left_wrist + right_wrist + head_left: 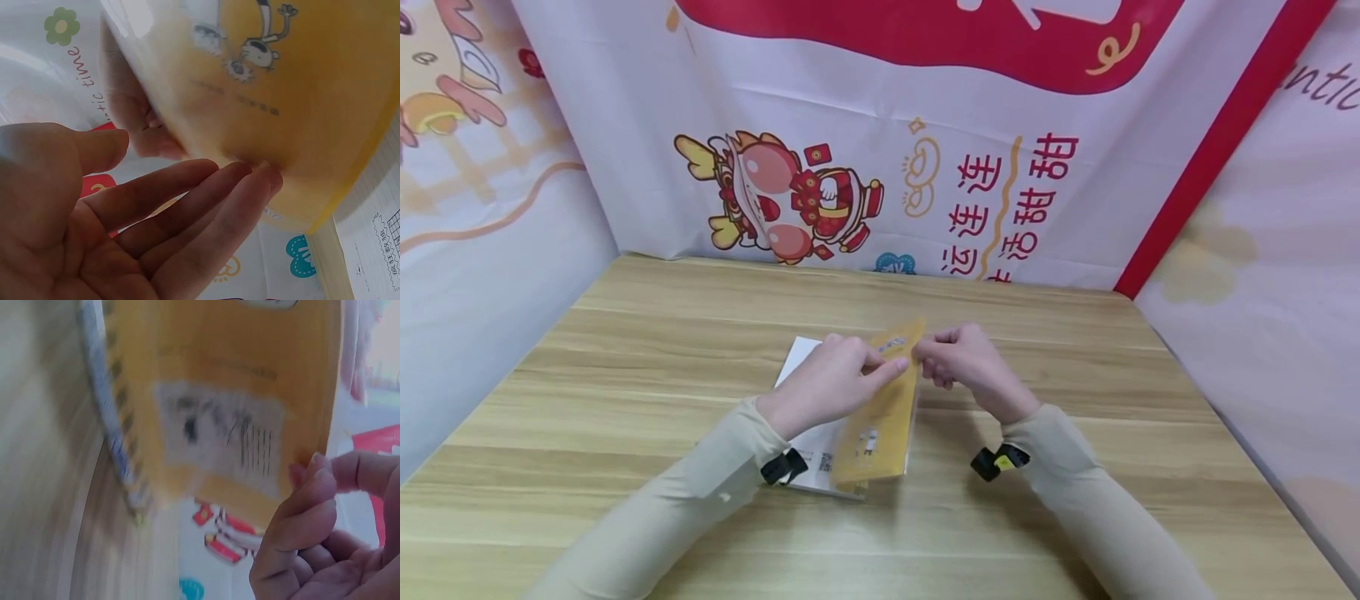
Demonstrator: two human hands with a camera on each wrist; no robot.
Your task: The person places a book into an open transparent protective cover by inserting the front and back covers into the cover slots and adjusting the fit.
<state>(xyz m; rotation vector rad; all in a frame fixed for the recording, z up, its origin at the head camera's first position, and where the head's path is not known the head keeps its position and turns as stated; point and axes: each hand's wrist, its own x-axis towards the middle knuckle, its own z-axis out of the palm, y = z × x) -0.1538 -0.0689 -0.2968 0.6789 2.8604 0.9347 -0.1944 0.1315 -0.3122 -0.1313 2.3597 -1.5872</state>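
A book with a glossy yellow cover [887, 408] lies on the table, its cover raised at an angle above the white pages [805, 439]. Printed cartoon figures show on the cover in the left wrist view. My right hand [966, 362] pinches the cover's free edge near its far corner, between thumb and forefinger, as the right wrist view also shows. Over the book is my left hand [835, 379]. Its fingers [206, 231] are extended, with their tips at the cover, and the thumb stands apart. Part of the pages is hidden by the left hand and the cover.
The wooden table [625, 417] extends around the book. A printed cloth [820, 75] with cartoon figures and red lettering hangs behind it, and white cloth [1262, 250] lines the sides. Each wrist wears a black strap [784, 467].
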